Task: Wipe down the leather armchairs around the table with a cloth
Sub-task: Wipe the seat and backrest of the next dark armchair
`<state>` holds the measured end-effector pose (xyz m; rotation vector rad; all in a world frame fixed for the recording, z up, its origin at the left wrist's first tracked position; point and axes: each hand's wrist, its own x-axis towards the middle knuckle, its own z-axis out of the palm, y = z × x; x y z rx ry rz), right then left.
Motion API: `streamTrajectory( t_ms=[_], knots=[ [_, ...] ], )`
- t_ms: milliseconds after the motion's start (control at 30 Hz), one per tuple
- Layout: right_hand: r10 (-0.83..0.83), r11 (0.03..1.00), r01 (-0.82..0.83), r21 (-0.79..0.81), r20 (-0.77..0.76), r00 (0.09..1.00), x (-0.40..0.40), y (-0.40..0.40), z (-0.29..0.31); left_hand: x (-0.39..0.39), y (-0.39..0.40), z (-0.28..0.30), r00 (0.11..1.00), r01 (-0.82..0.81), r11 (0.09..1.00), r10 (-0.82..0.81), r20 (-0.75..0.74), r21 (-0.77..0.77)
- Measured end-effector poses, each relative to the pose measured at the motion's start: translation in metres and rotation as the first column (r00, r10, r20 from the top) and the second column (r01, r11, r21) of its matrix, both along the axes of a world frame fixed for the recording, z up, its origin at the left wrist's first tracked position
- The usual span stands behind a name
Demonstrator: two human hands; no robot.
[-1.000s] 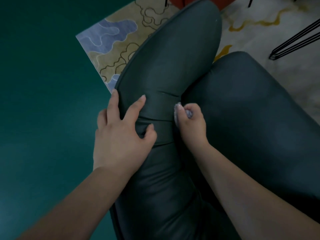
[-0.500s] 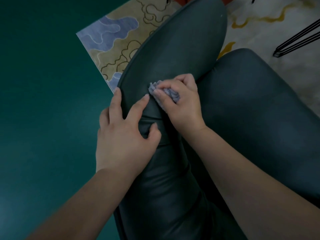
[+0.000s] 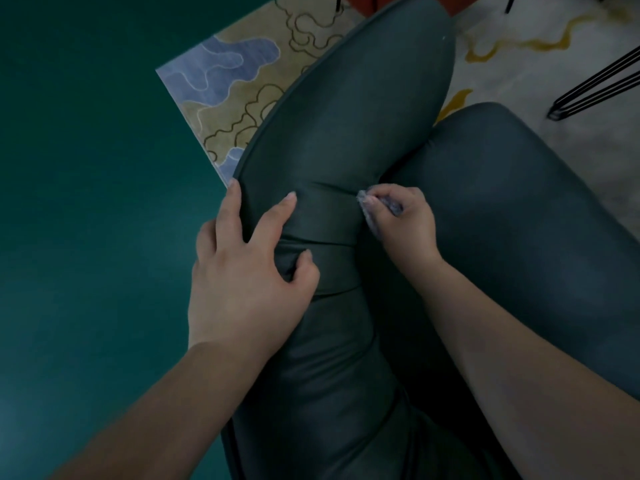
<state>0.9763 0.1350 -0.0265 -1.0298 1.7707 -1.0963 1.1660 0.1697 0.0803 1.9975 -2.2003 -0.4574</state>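
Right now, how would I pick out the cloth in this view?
Start at the dark leather armchair filling the middle. Follow the crease between armrest and seat cushion to the right hand. The cloth is the pale grey-blue wad bunched in that fist, the only light, fuzzy thing against the smooth leather.

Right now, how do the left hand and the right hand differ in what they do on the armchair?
The left hand lies spread on the armchair's arm, fingers over its outer edge and thumb pressing a fold; the right hand is curled tight. The left hand holds nothing; the right hand grips a small grey cloth. The left hand is on the outer side, the right hand at the crease beside the seat. Both are bare and touch the dark leather.
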Motion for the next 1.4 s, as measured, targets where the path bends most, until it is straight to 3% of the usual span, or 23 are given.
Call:
streamTrajectory(
  t_ms=[100,167,300,433,567,667,767,933,1167,1300,1400],
  knots=[
    [-0.123,0.990,0.126,0.068,-0.045,0.991,-0.012,0.003,0.000,-0.001,0.001,0.001,1.000,-0.005,1.000,0.005,-0.001,0.001],
    [-0.192,0.978,0.191,-0.084,0.002,0.981,-0.002,0.003,0.018,-0.001,0.000,0.001,1.000,-0.008,1.000,0.008,0.004,0.001],
    [-0.001,0.951,0.008,-0.309,0.024,1.000,0.043,0.005,0.051,-0.001,0.000,0.002,1.000,-0.014,1.000,0.014,0.027,-0.001],
    [-0.011,0.970,0.040,-0.240,0.118,0.993,0.042,0.015,0.030,-0.001,-0.001,0.002,1.000,-0.015,1.000,0.015,0.018,-0.001],
    [-0.062,0.997,0.069,-0.044,0.144,0.988,0.019,0.024,0.022,-0.001,0.001,0.003,1.000,-0.012,1.000,0.012,0.002,-0.008],
    [-0.065,0.989,0.088,-0.119,0.179,0.982,0.020,0.029,0.040,-0.001,0.001,0.003,1.000,-0.009,1.000,0.009,-0.002,-0.012],
    [0.125,0.962,-0.083,-0.259,0.151,0.981,0.043,0.042,0.053,0.001,0.000,0.004,1.000,0.004,1.000,-0.004,-0.015,-0.012],
    [0.142,0.961,-0.100,-0.256,0.151,0.978,0.041,0.056,0.036,0.004,0.002,0.004,0.999,0.014,1.000,-0.014,-0.033,-0.009],
    [0.048,0.999,-0.048,0.000,0.072,0.996,0.017,0.064,0.027,0.002,0.003,0.004,0.999,-0.004,1.000,0.003,-0.032,-0.018],
    [0.083,0.972,-0.052,-0.229,0.126,0.989,0.037,0.058,0.053,0.002,0.002,0.002,1.000,0.000,0.999,-0.002,-0.030,-0.035],
    [0.162,0.955,-0.108,-0.275,0.180,0.970,0.053,0.062,0.048,0.003,0.003,0.000,1.000,-0.002,0.999,0.000,-0.031,-0.047]
  ],
)
